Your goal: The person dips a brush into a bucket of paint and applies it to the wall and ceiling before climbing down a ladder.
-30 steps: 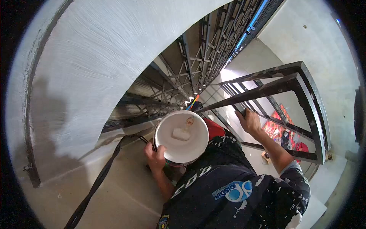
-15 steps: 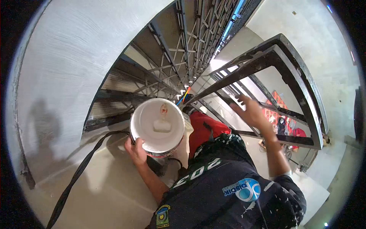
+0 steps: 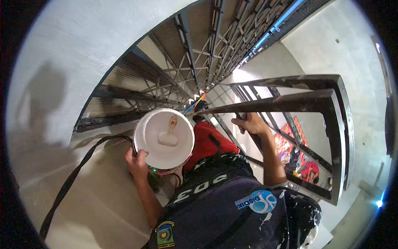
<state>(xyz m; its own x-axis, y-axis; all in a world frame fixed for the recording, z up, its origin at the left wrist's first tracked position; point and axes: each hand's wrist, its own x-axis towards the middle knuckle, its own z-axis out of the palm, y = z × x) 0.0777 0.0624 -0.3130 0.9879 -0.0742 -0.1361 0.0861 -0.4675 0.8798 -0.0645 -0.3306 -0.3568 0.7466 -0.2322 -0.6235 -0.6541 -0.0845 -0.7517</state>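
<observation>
My left hand (image 3: 137, 162) is closed on the near-left rim of a white bucket (image 3: 186, 145), thumb over the edge and fingers outside. In the bucket a paintbrush (image 3: 168, 137) leans on the inner wall, its bristles coated white. Ahead and to the right, my right hand (image 3: 253, 123) wraps round a dark bar of a metal frame (image 3: 290, 101) with crossbars, ladder-like in shape. Part of its grip is hidden behind the bar. A small green light shows just under the bucket's near rim.
A thick black cable (image 3: 83, 170) runs along the left beside the bucket. Roof trusses (image 3: 186, 45) stretch away overhead, next to a pale curved wall (image 3: 49, 54). Far below on the right lie a red patterned mat (image 3: 292, 130), clothes and a figure in dark red (image 3: 309, 170).
My right hand, open in the air before, has moved left and closed on the frame's bar. The view has shifted, and the bucket stays in my left hand.
</observation>
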